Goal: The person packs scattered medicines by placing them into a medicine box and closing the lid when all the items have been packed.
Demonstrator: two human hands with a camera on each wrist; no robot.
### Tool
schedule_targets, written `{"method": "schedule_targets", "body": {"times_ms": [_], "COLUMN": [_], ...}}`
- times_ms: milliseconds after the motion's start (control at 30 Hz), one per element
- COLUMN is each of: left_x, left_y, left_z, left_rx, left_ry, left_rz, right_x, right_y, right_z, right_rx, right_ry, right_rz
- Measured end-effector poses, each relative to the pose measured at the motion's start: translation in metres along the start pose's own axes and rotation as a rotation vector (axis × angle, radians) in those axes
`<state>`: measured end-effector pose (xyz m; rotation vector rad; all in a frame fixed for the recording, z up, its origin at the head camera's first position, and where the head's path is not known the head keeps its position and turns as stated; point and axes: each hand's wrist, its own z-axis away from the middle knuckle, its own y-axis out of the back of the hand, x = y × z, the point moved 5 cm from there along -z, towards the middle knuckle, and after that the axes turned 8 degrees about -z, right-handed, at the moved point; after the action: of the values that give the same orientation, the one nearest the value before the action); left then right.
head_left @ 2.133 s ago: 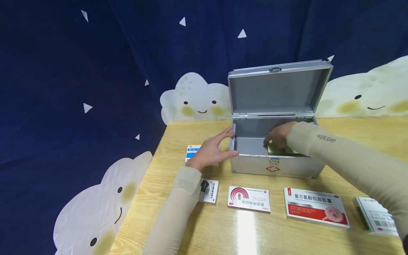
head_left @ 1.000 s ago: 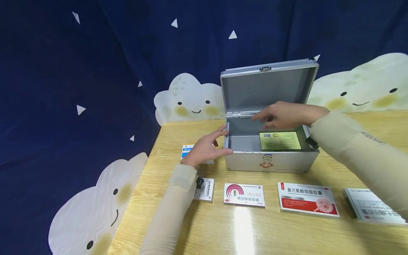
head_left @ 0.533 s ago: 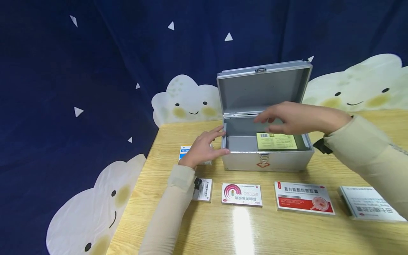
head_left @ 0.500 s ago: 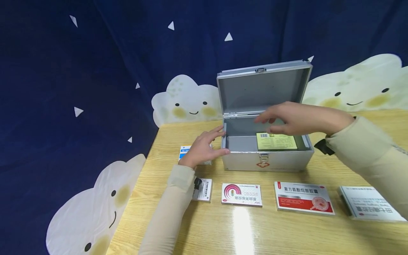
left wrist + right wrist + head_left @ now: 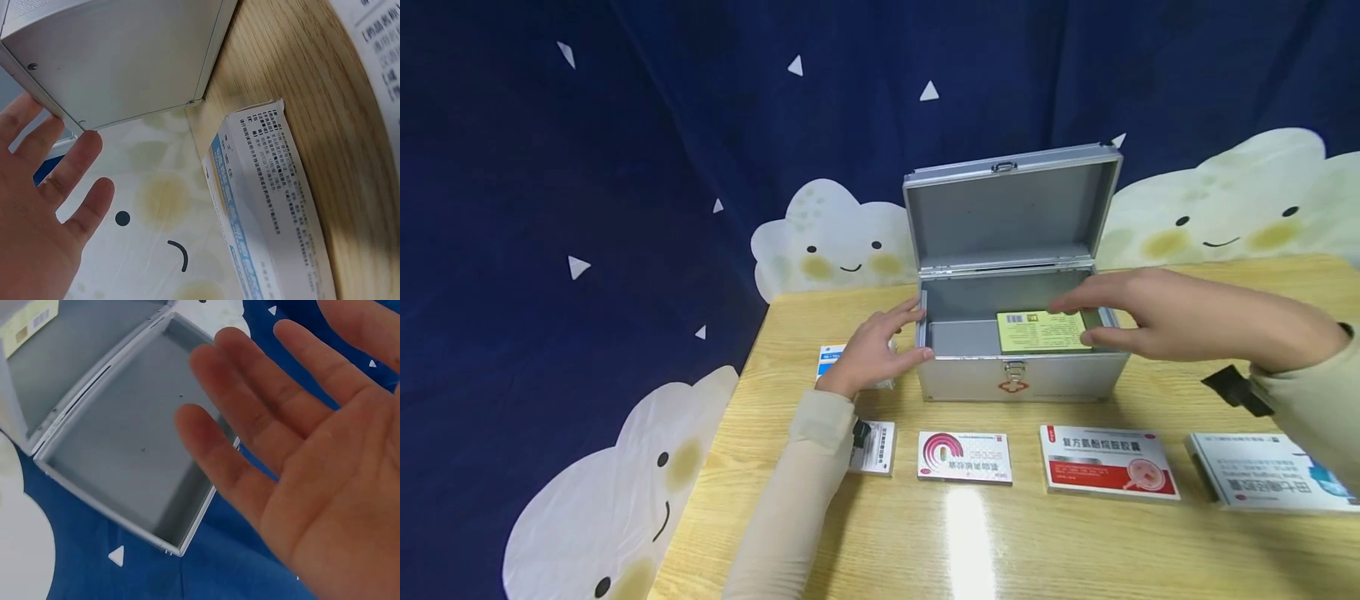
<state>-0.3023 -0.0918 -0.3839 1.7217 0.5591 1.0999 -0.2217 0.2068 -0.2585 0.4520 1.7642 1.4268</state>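
Note:
A silver first-aid case (image 5: 955, 382) stands on the wooden table with its lid (image 5: 1011, 212) raised. Inside it, toward the right, lies a yellow-green medicine box (image 5: 1037, 332). My left hand (image 5: 874, 350) rests at the case's left side, fingers spread along the rim; in the left wrist view its fingertips (image 5: 87, 147) meet the case's edge. Over the case's right end hovers my right hand (image 5: 1187, 321), fingers loosely extended and nothing in them. The right wrist view shows its bare palm (image 5: 337, 481) beside the lid.
In front of the case lie a white box with pink arcs (image 5: 966, 457), a red-and-white box (image 5: 1108, 461) and a pale box (image 5: 1262, 471). A blue-and-white box (image 5: 831, 357) and a grey-white box (image 5: 880, 448) are partly behind my left arm. A dark curtain (image 5: 737, 100) hangs behind.
My right hand was down in the case at the yellow-green medicine box; it has let go, risen and moved right, uncovering the box. My left hand has stayed at the left rim.

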Motion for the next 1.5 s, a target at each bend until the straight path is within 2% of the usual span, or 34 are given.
{"method": "schedule_targets", "body": {"times_ms": [133,267,533,700,967,1100,1400,1500], "left_x": [-0.001,-0.002,0.002,0.003,0.000,0.000,0.000,0.000], "left_y": [-0.001,-0.001,-0.002,-0.004,-0.005,-0.004,-0.006,-0.006], "left_z": [0.002,0.004,0.002,0.001,0.001,0.001,0.001,0.002], "left_rx": [-0.006,-0.010,0.019,0.029,0.002,0.027,0.015,0.012], "left_ry": [0.016,0.032,-0.005,-0.033,-0.018,-0.030,-0.019,-0.003], "left_rz": [0.017,0.027,-0.044,-0.048,-0.022,-0.048,-0.015,-0.006], "right_x": [0.004,0.006,0.007,0.013,0.028,0.038,0.061,0.068], "right_y": [-0.005,-0.010,-0.016,-0.025,-0.032,-0.037,-0.053,-0.057], "right_z": [0.013,0.018,0.029,0.039,0.054,0.061,0.082,0.091], "right_rx": [0.019,0.013,0.040,0.052,0.050,0.032,0.008,0.042], "right_ry": [-0.006,-0.031,-0.030,-0.052,-0.142,-0.202,-0.242,-0.224], "right_rz": [0.027,0.027,0.037,0.033,0.053,0.051,0.071,0.107]}}
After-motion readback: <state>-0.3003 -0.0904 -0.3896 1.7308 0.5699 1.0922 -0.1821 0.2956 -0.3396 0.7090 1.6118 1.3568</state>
